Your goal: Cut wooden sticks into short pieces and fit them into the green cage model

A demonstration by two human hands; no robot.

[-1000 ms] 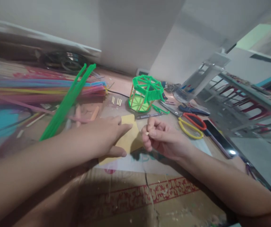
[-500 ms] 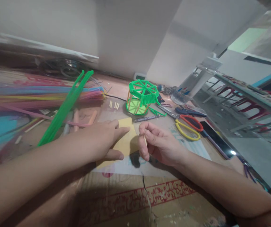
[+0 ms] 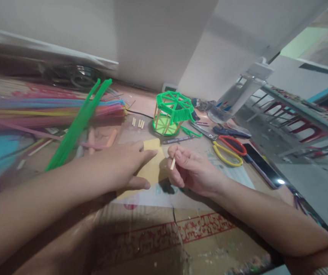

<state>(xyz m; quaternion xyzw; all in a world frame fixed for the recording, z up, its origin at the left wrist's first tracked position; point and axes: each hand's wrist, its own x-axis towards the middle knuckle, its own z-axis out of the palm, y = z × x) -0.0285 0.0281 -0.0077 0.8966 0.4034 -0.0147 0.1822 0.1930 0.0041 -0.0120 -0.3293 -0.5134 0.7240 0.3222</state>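
My right hand (image 3: 191, 168) pinches a short pale wooden stick (image 3: 172, 164) between thumb and fingers, just right of a yellow sheet (image 3: 153, 168). My left hand (image 3: 128, 164) rests over the left part of that sheet, fingers apart, holding nothing that I can see. Beyond the hands stands a small green carousel-like frame (image 3: 172, 112) with thin orange-brown posts, a spoked roof and a round base. Several short pale sticks (image 3: 138, 123) lie to its left. A dark pen (image 3: 178, 139) lies in front of it.
Scissors with red and yellow handles (image 3: 229, 149) lie at right, beside a phone (image 3: 261, 168). Green pipe cleaners (image 3: 78, 130) and a bundle of coloured ones (image 3: 95, 110) fill the left. A clear tall container (image 3: 232, 95) stands at the back right.
My right hand has turned slightly, and more of the short stick now shows. My left hand stays over the yellow sheet. The view has shifted a little.
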